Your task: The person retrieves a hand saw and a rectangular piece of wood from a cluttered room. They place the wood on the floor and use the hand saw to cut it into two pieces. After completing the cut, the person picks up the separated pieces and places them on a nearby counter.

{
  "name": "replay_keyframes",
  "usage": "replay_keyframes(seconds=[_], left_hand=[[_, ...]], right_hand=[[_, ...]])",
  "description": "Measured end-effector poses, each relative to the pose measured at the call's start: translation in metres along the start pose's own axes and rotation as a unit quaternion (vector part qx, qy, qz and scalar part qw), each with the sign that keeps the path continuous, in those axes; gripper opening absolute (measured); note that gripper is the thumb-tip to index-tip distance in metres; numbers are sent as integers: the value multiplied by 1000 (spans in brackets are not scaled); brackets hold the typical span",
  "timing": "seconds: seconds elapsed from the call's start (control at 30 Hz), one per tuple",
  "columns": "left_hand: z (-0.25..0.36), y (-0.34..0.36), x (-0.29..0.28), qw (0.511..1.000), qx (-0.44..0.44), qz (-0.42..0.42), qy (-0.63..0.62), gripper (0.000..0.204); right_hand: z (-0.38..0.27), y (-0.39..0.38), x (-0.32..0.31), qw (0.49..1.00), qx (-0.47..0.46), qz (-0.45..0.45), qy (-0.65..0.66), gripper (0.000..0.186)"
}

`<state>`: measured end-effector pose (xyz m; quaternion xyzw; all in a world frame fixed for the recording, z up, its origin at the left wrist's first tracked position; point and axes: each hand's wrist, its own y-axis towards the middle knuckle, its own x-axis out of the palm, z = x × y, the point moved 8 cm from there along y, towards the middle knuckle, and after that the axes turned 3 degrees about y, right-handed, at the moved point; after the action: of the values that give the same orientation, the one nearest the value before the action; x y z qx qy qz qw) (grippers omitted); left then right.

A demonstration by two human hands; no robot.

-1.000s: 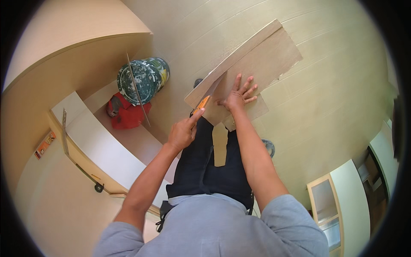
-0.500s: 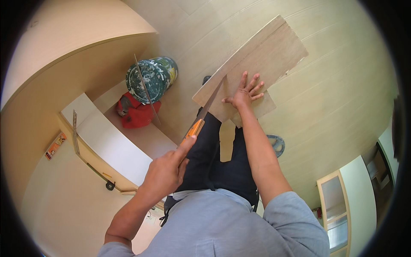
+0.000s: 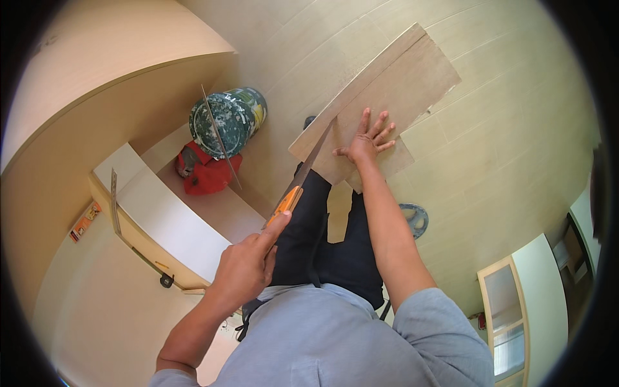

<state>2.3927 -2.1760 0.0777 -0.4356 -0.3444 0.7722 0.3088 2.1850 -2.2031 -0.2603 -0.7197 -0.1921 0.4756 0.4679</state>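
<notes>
My left hand (image 3: 248,264) is wrapped round the orange handle of a handsaw (image 3: 316,153), its index finger stretched along the grip. The blade slants up and away to a tan wooden board (image 3: 412,74), meeting it along a dark line that runs near its left long edge. Spread flat on the board's near part, my right hand (image 3: 365,143) presses down with fingers apart. The board lies above my dark-trousered legs; a smaller piece (image 3: 398,158) shows from under its near right corner. What supports the board is hidden.
At left stands a paint-spattered green bucket (image 3: 222,122) with a thin metal strip (image 3: 216,122) across it, beside a red bag or cloth (image 3: 209,177). A white panel (image 3: 167,213), a tape measure (image 3: 166,280) and a metal rule (image 3: 115,200) lie nearer. A glazed cabinet door (image 3: 506,309) is lower right.
My left hand has drawn the saw slightly back toward me, down and to the left. My right hand stays on the board in nearly the same place.
</notes>
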Motion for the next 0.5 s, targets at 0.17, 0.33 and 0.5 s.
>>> replay_keyframes(seconds=[0.17, 0.33, 0.5], left_hand=[[-28, 108, 42, 1000, -7, -3, 23, 70], [-10, 104, 38, 999, 22, 29, -15, 70], [-8, -8, 4, 999, -32, -30, -31, 69]], right_hand=[[6, 3, 9, 1000, 10, -4, -11, 173], [0, 5, -4, 1000, 5, 6, -27, 175], [-1, 1, 1, 999, -15, 20, -21, 176]])
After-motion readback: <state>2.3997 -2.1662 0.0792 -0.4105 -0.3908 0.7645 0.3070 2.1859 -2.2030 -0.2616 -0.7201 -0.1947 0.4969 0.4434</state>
